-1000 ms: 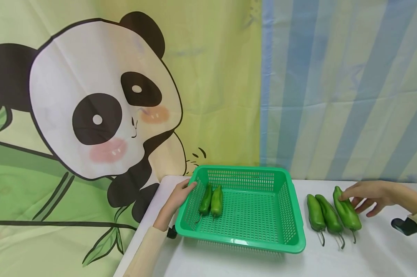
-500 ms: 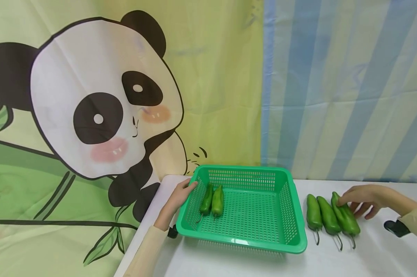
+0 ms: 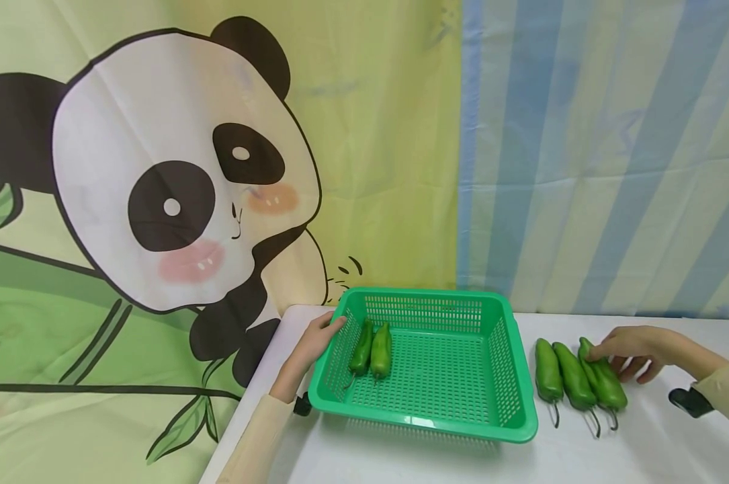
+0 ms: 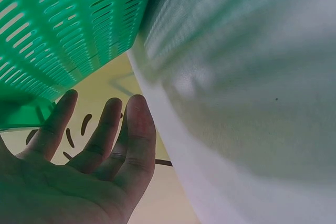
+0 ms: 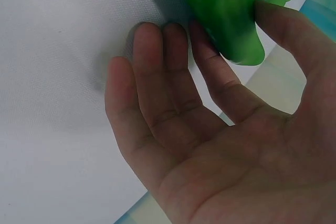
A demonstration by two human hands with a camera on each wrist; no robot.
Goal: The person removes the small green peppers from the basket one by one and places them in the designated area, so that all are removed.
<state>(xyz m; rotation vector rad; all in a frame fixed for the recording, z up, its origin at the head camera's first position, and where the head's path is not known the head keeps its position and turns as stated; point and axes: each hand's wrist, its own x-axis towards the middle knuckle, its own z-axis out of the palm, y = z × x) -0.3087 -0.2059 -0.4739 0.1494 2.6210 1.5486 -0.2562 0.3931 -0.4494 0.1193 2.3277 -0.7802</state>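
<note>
My right hand (image 3: 642, 348) pinches the upper end of a green pepper (image 3: 609, 391) between thumb and index finger. The right wrist view shows that pepper (image 5: 223, 17) between the two fingertips, while the other fingers stay off it, loosely bent. Two more green peppers, one (image 3: 548, 373) on the outside and one (image 3: 574, 382) in the middle, lie beside it in a row, stems toward me. At the left rim of a green plastic basket (image 3: 424, 422) rests my left hand (image 3: 314, 341). Its fingers (image 4: 140, 124) look relaxed and nearly straight along the basket's outside in the left wrist view.
Inside the basket, a darker green pepper (image 3: 361, 349) and a lighter one (image 3: 380, 353) lie together at the left side. The basket stands on a white table (image 3: 558, 457). Behind the table's back edge hangs a curtain (image 3: 394, 168) with a panda print.
My right hand has shifted the pepper slightly left and nearer, up against the middle pepper; the row is now tighter. The left hand and basket have stayed in place.
</note>
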